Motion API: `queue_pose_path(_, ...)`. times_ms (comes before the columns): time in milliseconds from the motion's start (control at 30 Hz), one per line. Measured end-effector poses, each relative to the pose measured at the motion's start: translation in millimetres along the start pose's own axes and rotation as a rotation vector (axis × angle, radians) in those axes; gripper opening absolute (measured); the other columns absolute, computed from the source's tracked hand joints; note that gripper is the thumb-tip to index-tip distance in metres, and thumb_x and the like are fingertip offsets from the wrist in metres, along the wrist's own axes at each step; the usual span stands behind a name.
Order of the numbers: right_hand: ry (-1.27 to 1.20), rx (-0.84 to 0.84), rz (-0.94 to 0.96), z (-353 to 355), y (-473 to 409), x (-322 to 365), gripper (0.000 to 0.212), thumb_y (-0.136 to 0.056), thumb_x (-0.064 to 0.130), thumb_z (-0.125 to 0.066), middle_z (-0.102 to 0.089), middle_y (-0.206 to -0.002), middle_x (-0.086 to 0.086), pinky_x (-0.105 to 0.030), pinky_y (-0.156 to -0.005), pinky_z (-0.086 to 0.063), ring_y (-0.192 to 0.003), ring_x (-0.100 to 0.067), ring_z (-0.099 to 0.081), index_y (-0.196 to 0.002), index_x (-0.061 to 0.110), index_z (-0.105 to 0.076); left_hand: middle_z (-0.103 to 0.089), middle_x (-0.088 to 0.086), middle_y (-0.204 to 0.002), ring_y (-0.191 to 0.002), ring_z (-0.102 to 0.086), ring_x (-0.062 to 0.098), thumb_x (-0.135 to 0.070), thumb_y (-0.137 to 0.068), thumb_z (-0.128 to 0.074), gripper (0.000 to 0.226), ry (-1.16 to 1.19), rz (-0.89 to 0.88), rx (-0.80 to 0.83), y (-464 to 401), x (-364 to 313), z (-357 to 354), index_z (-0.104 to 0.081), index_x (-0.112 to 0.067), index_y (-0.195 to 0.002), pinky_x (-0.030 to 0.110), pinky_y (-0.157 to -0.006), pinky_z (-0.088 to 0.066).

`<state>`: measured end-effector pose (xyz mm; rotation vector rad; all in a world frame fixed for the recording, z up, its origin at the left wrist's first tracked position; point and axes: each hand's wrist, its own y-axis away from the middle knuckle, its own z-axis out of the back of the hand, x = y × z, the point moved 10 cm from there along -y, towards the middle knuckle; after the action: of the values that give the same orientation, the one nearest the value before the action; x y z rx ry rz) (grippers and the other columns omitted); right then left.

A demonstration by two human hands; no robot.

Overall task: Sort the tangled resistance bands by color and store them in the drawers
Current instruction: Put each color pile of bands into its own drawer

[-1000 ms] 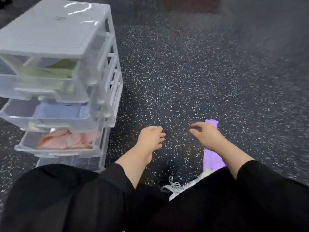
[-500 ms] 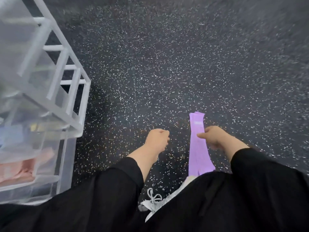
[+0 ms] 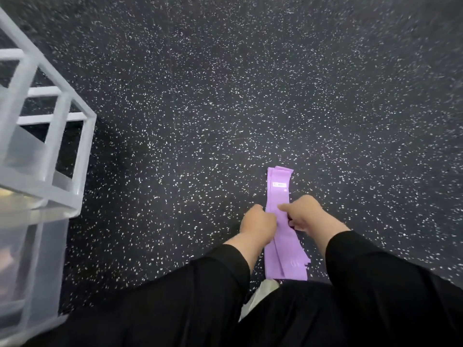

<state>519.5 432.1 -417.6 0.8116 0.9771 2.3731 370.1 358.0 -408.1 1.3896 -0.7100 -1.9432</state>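
Purple band (image 3: 278,196) laid flat lengthwise on speckled floor (image 3: 225,96), well apart from drawer unit (image 3: 50,146) at left edge. Left hand (image 3: 258,222) curled, pinching band's left edge at mid-length. Right hand (image 3: 305,214) curled over band's right edge, fingers gripping it. White label (image 3: 279,184) visible near band's far end. Black sleeves (image 3: 350,259) covering both forearms.

A dark rubber floor (image 3: 225,96) flecked with white specks fills most of the frame. Black sleeves (image 3: 375,284) and clothing cross the bottom, and a pale shoe (image 3: 265,291) shows partly at lower centre between them.
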Motion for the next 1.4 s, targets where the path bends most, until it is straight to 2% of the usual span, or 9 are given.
queue_pose_path(133,-0.079,0.055,-0.038,-10,-3,-3,0.028,-0.086,0.026,-0.076,-0.059,-0.074,-0.017,-0.039,-0.066,-0.049,-0.064,-0.027,-0.051,-0.078,0.004,-0.060,-0.063,0.021,-0.129,-0.118,-0.063,0.040,-0.018,-0.099,-0.049,0.034,0.112,0.071,-0.021,-6,4,-10,-0.056,-0.001,-0.127,0.039,-0.087,-0.053)
queue_pose_path(233,-0.088,0.141,-0.064,-21,0,-4,0.030,-0.087,0.023,-0.074,-0.052,-0.066,-0.011,-0.029,-0.056,-0.035,-0.054,-0.021,-0.039,-0.071,0.010,-0.052,-0.065,0.026,-0.126,-0.098,-0.065,0.039,-0.023,-0.103,-0.048,0.038,0.156,0.086,-0.034,-9,4,-11,-0.058,0.005,-0.127,0.037,-0.076,-0.050)
queue_pose_path(467,-0.245,0.143,0.146,-14,16,23,0.012,-0.079,0.020,-0.067,-0.056,-0.075,-0.013,-0.033,-0.063,-0.039,-0.068,-0.023,-0.050,-0.080,0.011,-0.060,-0.068,0.010,-0.099,-0.078,-0.054,0.018,-0.015,-0.095,-0.045,0.030,0.291,0.009,0.058,3,1,-5,-0.069,-0.007,-0.110,0.027,-0.068,-0.042)
queue_pose_path(633,-0.339,0.116,0.247,-5,31,41,0.027,-0.070,0.034,-0.068,-0.050,-0.075,-0.010,-0.037,-0.061,-0.032,-0.070,-0.021,-0.045,-0.080,0.011,-0.060,-0.067,0.003,-0.115,-0.090,-0.059,0.012,-0.019,-0.095,-0.053,0.031,0.428,-0.034,0.007,18,-8,17,-0.058,-0.018,-0.125,0.024,-0.071,-0.045)
queue_pose_path(767,-0.368,0.123,0.394,8,70,75,0.040,-0.069,0.041,-0.071,-0.051,-0.076,-0.012,-0.039,-0.067,-0.035,-0.072,-0.021,-0.045,-0.082,0.005,-0.059,-0.067,-0.001,-0.103,-0.084,-0.058,0.013,-0.038,-0.096,-0.059,0.036,0.518,-0.029,0.013,31,-15,36,-0.063,-0.014,-0.121,0.027,-0.065,-0.043)
queue_pose_path(900,-0.332,0.147,0.577,19,133,115,0.013,-0.089,0.025,-0.069,-0.076,-0.086,-0.003,-0.034,-0.077,-0.050,-0.077,-0.017,-0.066,-0.093,0.014,-0.075,-0.076,0.007,-0.111,-0.106,-0.071,0.029,-0.055,-0.082,-0.065,0.041,0.548,-0.124,-0.014,57,-32,73,-0.071,-0.023,-0.108,0.037,-0.082,-0.055)
queue_pose_path(1067,-0.214,0.150,0.767,18,206,154,0.022,-0.093,0.035,-0.056,-0.077,-0.101,0.005,-0.045,-0.093,-0.056,-0.101,-0.023,-0.071,-0.102,0.028,-0.076,-0.076,0.001,-0.108,-0.096,-0.071,0.018,-0.026,-0.101,-0.051,0.020,0.603,-0.308,-0.051,113,-53,132,-0.069,-0.024,-0.109,0.027,-0.074,-0.056)
queue_pose_path(1167,-0.147,0.089,0.900,11,258,175,0.023,-0.099,0.026,-0.048,-0.073,-0.102,0.010,-0.036,-0.090,-0.052,-0.098,-0.016,-0.066,-0.103,0.027,-0.071,-0.076,0.001,-0.100,-0.083,-0.066,0.012,-0.030,-0.096,-0.051,0.025,0.576,-0.418,-0.098,158,-63,164,-0.072,-0.027,-0.108,0.026,-0.068,-0.050)
queue_pose_path(1400,0.038,-0.021,1.101,3,379,193,0.022,-0.105,0.019,-0.041,-0.063,-0.086,0.007,-0.021,-0.066,-0.041,-0.077,-0.013,-0.054,-0.096,0.015,-0.061,-0.075,-0.005,-0.108,-0.103,-0.068,0.013,-0.026,-0.101,-0.055,0.017,0.481,-0.528,-0.298,266,-51,227,-0.068,-0.025,-0.112,0.028,-0.088,-0.054)
